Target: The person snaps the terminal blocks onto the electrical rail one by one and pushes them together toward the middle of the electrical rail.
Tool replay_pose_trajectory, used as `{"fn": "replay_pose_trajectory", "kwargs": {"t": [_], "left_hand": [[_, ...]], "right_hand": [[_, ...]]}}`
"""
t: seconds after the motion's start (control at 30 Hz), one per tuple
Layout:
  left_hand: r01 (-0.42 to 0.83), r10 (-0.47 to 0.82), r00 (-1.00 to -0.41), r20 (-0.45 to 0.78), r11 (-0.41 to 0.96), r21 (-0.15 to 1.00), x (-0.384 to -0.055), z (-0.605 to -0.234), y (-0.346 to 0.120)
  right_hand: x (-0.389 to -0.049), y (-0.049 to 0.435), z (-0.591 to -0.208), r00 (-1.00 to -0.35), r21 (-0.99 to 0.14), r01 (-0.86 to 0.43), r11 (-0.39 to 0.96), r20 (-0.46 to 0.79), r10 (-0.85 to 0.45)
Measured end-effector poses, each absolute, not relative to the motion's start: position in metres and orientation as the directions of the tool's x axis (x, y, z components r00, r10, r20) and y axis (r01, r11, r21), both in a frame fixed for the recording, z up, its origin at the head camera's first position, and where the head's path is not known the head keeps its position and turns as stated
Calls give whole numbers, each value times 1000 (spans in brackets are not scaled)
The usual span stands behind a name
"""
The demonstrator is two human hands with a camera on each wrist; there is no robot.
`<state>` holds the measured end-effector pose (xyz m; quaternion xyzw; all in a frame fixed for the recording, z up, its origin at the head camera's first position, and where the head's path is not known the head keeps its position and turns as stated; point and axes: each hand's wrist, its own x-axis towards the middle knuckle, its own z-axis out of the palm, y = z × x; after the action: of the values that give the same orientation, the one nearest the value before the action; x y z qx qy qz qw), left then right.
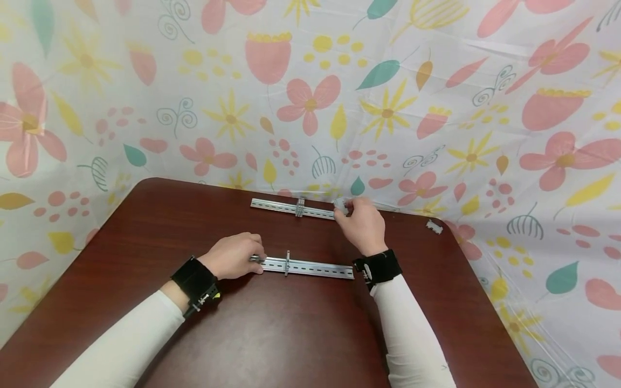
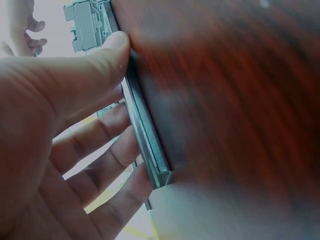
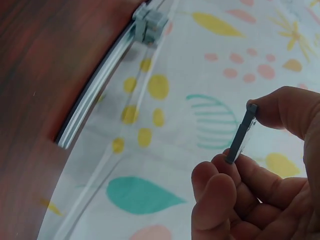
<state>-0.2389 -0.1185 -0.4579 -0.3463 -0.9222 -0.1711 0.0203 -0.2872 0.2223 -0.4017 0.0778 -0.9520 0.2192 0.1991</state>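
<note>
My left hand [image 1: 236,256] grips the left end of the nearer slotted metal DIN rail [image 1: 320,268]. In the left wrist view its thumb lies on one edge of the rail [image 2: 145,130], with the fingers on the other side. One terminal block [image 1: 288,264] stands upright on this rail, a little right of the hand. My right hand [image 1: 363,223] pinches a thin grey terminal block [image 3: 242,134] between thumb and fingers. It holds the block near the right end of the farther DIN rail [image 1: 271,205], apart from it in the right wrist view.
A few terminal blocks [image 1: 300,207] sit together midway along the farther rail. Another loose grey piece [image 1: 434,227] lies near the back right corner of the brown table [image 1: 218,334]. A flower-patterned curtain [image 1: 310,140] hangs right behind the table's back edge.
</note>
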Motion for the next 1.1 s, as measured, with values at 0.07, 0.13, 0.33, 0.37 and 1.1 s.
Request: {"fn": "replay_pose_trajectory", "kwargs": {"t": [0.07,0.13,0.33,0.37,1.1], "left_hand": [[646,633,-759,154,701,303,-240,-458,-118],[648,636,-757,151,699,303,-240,-458,-118],[644,637,-758,141,695,320,-238,-457,-118],[642,636,-759,140,694,326,-238,-456,-118],[414,369,-905,210,654,633,-243,-450,-119]], "right_hand": [[-285,217,-402,-902,-378,-253,891,425,-76],[-284,213,-403,-897,-367,-267,891,434,-90],[-280,202,-406,-882,-328,-305,894,452,-135],[-280,201,-407,-879,-323,-313,893,455,-143],[-257,166,-406,-788,-254,-513,820,517,-333]]}}
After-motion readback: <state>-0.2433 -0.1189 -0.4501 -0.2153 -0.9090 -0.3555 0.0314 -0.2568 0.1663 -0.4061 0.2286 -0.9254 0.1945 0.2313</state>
